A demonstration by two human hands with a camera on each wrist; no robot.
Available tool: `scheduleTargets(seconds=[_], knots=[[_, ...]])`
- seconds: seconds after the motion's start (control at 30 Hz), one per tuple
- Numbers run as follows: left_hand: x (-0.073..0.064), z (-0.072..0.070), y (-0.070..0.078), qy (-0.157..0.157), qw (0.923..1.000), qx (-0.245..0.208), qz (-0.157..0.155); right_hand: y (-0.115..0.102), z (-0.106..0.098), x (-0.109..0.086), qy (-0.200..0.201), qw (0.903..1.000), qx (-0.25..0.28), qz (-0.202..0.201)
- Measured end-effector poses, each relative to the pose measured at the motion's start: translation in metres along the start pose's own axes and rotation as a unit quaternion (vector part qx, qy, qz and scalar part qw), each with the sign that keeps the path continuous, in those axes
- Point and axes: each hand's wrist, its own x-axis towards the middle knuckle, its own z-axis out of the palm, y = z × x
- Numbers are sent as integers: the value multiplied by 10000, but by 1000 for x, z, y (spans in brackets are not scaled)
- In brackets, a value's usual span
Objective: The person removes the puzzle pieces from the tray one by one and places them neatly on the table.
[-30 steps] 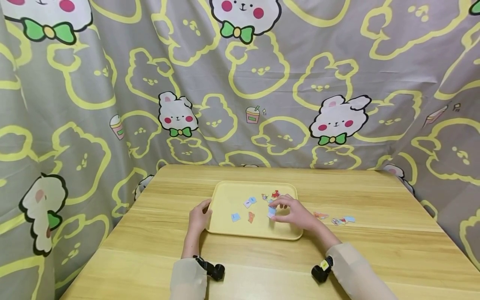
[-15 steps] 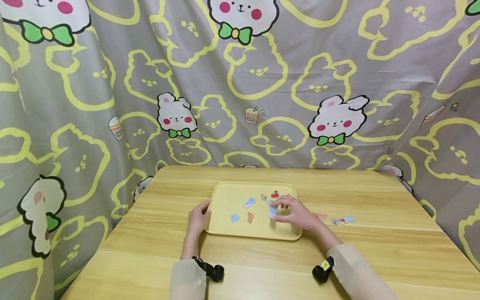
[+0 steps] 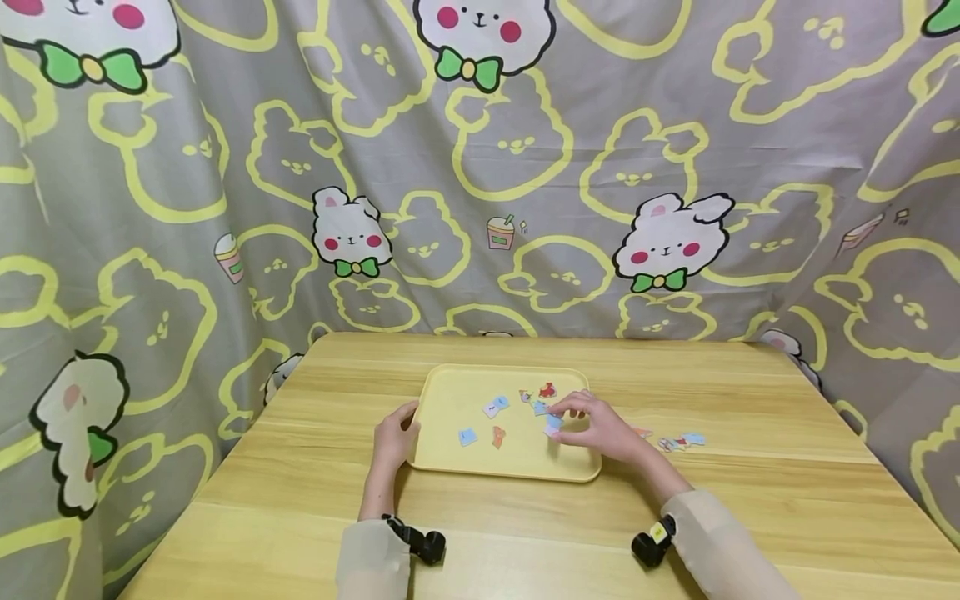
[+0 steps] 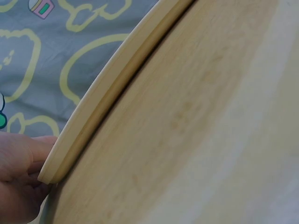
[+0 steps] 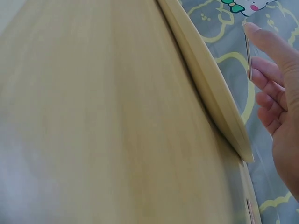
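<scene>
In the head view my right hand [image 3: 600,432] is over the right side of a pale yellow tray [image 3: 442,457]. It pinches a thin, flat light-blue picture piece [image 3: 552,423] between thumb and fingers; in the right wrist view this piece [image 5: 248,56] shows edge-on. Another blue piece [image 3: 540,407] lies just beyond it on the tray. My left hand [image 3: 393,437] holds the tray's left edge, its fingers at the corner of the rim [image 4: 58,168] in the left wrist view.
On the tray lie an orange piece [image 3: 498,437], a blue piece [image 3: 467,437], a blue and white pair [image 3: 495,407] and a red piece [image 3: 548,389]. Several more pieces [image 3: 678,442] lie on the wooden table [image 3: 510,533] right of the tray. A patterned curtain [image 3: 480,200] hangs behind.
My right hand has shifted a little to the right with the light-blue piece, and more of the blue piece beyond it shows. My left hand stays at the tray's edge.
</scene>
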Motion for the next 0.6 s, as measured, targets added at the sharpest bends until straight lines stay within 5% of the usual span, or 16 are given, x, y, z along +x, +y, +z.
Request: scheduleTargets(seconds=[0.6], knots=[[0,-1,-1,-115,9999,-7,-72,9,-22,-21,139,9994,-184,250]])
